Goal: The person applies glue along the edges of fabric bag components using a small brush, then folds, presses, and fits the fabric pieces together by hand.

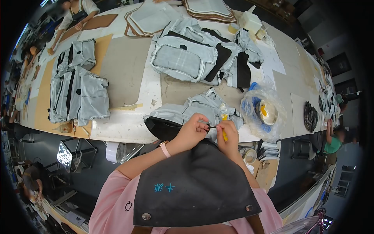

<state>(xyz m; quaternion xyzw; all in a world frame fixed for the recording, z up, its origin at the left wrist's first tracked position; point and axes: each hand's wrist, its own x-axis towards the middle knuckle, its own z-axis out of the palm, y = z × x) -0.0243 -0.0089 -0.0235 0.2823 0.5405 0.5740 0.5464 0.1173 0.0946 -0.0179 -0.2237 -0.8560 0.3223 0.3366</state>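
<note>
In front of my dark apron, a pale grey fabric bag piece (202, 104) with a black edge lies at the near table edge. My left hand (194, 132) is closed in a pinch on a small black strip or pull at this piece. Close beside it on the right, my right hand (228, 136) is closed around a yellow-handled tool (225, 135). Its kind is mostly hidden by the fingers. A thin dark piece spans the small gap between both hands. To the right, a clear plastic bag (248, 104) surrounds a bowl (274, 117) with a yellow item inside.
More grey bag pieces (177, 58) lie farther back, with others (80, 93) at the left. Stacked panels (150, 17) and a white container (250, 21) stand at the far side. A small jar (65, 128) sits near the left edge. Other people work around the room.
</note>
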